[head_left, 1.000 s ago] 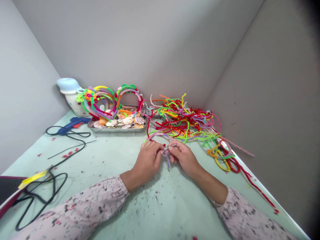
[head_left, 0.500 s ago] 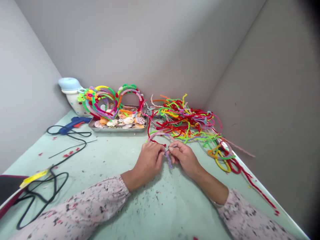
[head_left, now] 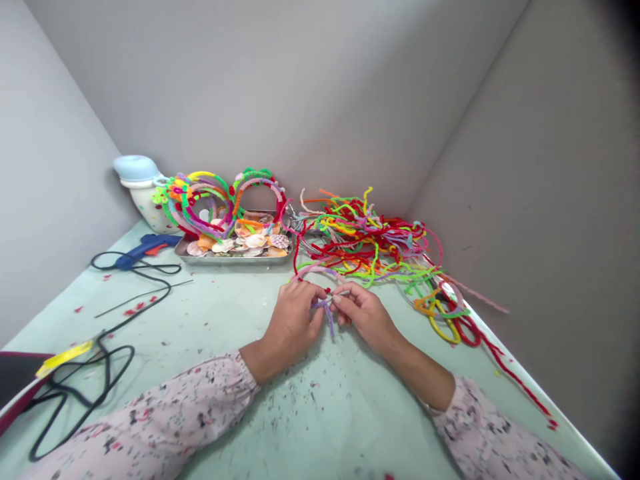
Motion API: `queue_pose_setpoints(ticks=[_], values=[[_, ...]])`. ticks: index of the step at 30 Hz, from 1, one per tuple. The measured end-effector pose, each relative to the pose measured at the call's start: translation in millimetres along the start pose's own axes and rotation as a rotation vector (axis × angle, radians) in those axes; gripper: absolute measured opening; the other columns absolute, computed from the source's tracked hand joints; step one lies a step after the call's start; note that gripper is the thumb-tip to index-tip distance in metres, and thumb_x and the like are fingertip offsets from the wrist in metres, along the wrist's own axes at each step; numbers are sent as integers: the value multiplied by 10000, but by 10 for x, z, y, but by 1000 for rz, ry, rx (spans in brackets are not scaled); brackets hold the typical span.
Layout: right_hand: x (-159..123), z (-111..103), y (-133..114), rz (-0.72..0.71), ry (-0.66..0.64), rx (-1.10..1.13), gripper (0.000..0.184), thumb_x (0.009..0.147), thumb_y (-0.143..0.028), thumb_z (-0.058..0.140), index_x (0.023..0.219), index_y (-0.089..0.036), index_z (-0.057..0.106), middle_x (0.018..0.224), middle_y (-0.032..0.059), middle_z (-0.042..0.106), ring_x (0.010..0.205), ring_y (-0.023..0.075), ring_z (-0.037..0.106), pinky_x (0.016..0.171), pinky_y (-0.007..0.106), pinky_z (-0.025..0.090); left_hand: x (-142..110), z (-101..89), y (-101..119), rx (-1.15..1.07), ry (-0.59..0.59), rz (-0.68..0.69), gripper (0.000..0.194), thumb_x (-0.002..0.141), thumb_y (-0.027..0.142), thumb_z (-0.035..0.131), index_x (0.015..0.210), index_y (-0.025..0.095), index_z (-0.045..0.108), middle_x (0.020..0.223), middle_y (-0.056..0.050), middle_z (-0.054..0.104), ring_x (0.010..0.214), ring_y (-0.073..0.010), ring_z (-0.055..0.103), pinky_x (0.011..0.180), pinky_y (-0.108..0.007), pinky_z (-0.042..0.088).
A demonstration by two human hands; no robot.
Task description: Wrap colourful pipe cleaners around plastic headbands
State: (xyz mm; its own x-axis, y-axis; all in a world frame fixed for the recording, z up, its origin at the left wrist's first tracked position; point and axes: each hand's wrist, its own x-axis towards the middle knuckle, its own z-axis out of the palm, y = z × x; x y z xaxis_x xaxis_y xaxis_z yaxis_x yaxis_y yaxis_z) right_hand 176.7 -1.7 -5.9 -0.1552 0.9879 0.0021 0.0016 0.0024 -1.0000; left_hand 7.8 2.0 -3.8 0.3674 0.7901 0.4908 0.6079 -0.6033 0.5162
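Note:
Both hands meet over the middle of the table. My left hand (head_left: 295,319) pinches a purple pipe cleaner (head_left: 331,325) between thumb and fingers, and its fuzzy tail dangles between the two hands. My right hand (head_left: 369,315) is closed at the fingertips on a thin greyish band, seen only in part, right beside the purple strand. Beyond the fingers, a pink and lilac fuzzy arc (head_left: 320,269) curves up like a headband. Whether it joins the piece in my fingers is hidden by the hands.
Behind my right hand lies a tangled heap of coloured pipe cleaners (head_left: 370,233). A metal tray (head_left: 235,261) of seashells (head_left: 255,241) bears several finished fuzzy headbands (head_left: 200,207). To the left are a blue glue gun (head_left: 145,250), its black cord (head_left: 117,327) and a white container with blue lid (head_left: 145,200).
The purple tail has shifted slightly left and more of the purple strand shows by my left fingers. Both hands stay close together, with small finger movements.

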Motion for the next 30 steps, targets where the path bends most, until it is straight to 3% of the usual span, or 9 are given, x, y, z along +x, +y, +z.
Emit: queue_pose_setpoints(ticks=[30], values=[[5,-3,51,-54,-9,-90,193,818,-388,604,855,-201,580,568,-57,527,498,104,476,501,234,389,5,-38,6,-73,47,-55,65,810,205,602,771,190,552,763,-16,621,793,-195,555,792,-355,385]])
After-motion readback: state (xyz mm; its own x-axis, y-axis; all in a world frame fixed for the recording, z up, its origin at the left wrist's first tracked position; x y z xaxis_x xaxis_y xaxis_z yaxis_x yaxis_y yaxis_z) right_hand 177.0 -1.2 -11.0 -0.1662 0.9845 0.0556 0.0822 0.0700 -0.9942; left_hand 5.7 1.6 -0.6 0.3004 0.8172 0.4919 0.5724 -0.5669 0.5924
